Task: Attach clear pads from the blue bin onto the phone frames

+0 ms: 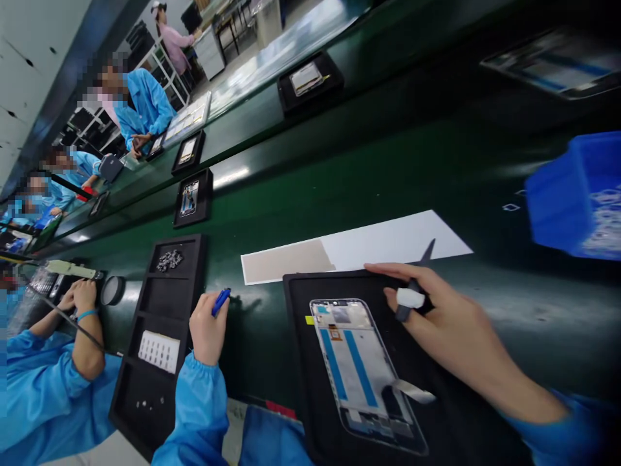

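My left hand (208, 329) is closed round a small blue pen-like tool (221, 302), between the compartment tray and the phone tray. Over the right side of a black tray (303, 388), my right hand (456, 330) grips dark tweezers (427, 251), their pointed end directed away from me. A white wrap (410, 298) shows at my right fingers. In that tray lies an opened phone frame (356, 353) with two blue strips, a yellow tab at its upper left and a pale curled film (414, 391) at its lower right.
Left of me stands a black compartment tray (194, 272) with small parts and a white card (159, 351). A white strip (388, 239) lies behind the phone tray, a blue bin (557, 200) at right. A co-worker's hands (82, 298) are at far left. More trays (208, 184) stand farther back.
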`<state>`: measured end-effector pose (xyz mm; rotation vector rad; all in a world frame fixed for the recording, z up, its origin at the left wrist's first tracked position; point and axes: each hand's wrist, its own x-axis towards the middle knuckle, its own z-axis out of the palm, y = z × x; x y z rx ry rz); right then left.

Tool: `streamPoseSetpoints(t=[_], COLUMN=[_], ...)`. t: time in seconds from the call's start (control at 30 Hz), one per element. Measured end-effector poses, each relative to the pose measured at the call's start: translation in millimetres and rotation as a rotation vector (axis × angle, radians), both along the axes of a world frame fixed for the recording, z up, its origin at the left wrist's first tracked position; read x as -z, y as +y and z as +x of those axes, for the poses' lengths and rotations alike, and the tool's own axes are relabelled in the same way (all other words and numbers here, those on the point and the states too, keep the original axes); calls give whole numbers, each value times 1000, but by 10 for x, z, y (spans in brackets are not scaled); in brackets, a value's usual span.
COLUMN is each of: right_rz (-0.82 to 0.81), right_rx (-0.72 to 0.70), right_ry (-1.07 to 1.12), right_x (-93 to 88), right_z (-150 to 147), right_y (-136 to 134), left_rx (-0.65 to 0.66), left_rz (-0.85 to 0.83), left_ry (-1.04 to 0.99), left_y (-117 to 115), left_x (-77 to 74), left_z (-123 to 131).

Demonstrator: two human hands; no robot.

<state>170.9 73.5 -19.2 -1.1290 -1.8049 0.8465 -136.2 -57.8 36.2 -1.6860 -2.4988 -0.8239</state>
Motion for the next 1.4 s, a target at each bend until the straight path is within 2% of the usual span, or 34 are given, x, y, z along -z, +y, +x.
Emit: streamPoseSetpoints(t=[0.17, 0.33, 0.5, 0.6, 0.7, 0.87, 1.13, 1.27, 1.4], right_rz=[-32, -18, -9, -6, -2, 10, 25, 9, -30], right_rx=[8, 12, 12, 4, 0, -9, -19, -5, -10], right_ry=[-9, -22, -15, -1, 5, -4, 1, 2, 9], right_x=[-9, 17, 33, 42, 39, -2, 22, -21, -90], right_z=[2, -5, 5, 13, 11, 8, 1, -10, -12], right_y=[6, 7, -2, -7, -6, 2, 15, 9, -4], left_rx=[-144, -189, -231, -213, -183, -205, -96, -117, -103], left_rz=[-149, -187, -380, -418, -376, -282, 51, 33, -26], left_ry=[72, 103, 210, 258, 275, 239, -54, -204, -258], left_y=[-40, 86, 277, 302, 268, 197, 149, 151, 151], left_x=[67, 28, -18, -8, 14, 35, -44, -55, 13], left_z=[-59, -37, -18, -36, -84, -183, -223, -178, -131])
